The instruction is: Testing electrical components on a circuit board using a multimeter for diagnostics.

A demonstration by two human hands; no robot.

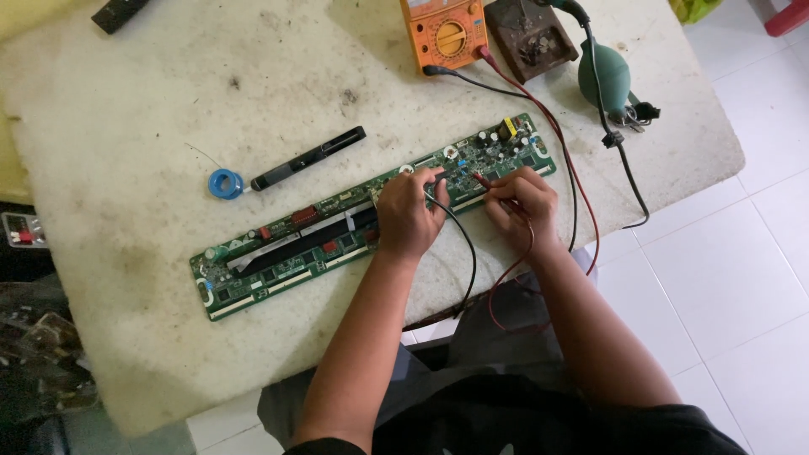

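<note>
Both arms reach forward, elbows bent. The left hand [408,215] is curled with fingertips pinched together. The right hand [524,202] is curled too, fingers pinched.

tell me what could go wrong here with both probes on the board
The probe tips sit close together among packed parts on the board; a slip by either hand could bridge contacts. The red lead and black lead loop off the table edge by the lap, so a snag could jerk a probe.

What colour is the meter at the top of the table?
Orange, with a yellow dial: the meter shows best in the head view.
</note>
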